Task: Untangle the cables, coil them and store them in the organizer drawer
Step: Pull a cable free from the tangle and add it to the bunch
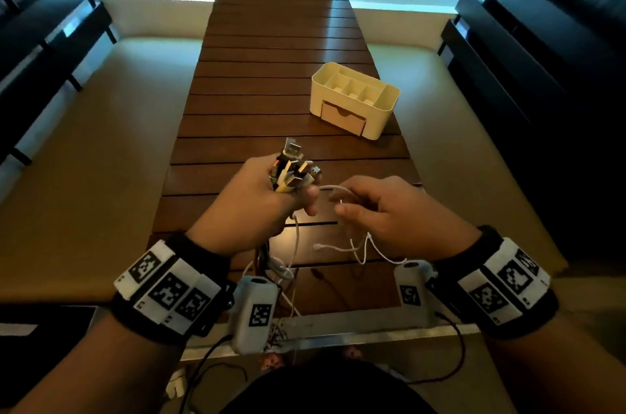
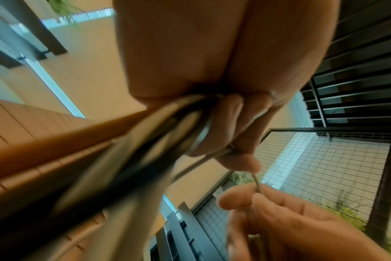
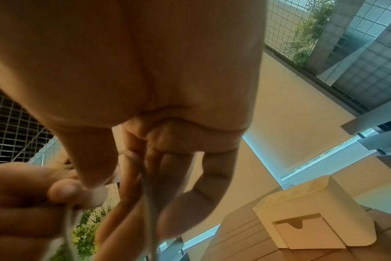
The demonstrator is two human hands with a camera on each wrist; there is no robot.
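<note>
Left hand (image 1: pixel 252 196) is clutching a bundle of mixed cable plugs (image 1: pixel 294 168), nearer the person than the cream plastic organizer (image 1: pixel 355 98) on the brown slatted counter (image 1: pixel 271 74). Right hand (image 1: pixel 389 210) is pinching a thin white cable (image 1: pixel 335 190). Risk: pulling hard could tighten the knot among the hanging cables.

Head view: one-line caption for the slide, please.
Left hand grips a bundle of cable plugs while right hand pulls a white cable; organizer drawer closed.

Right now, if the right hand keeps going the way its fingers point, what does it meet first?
Probably the left hand: the right hand points left along the white cable towards its fingers; the gap is small, though depth is unclear.
</note>
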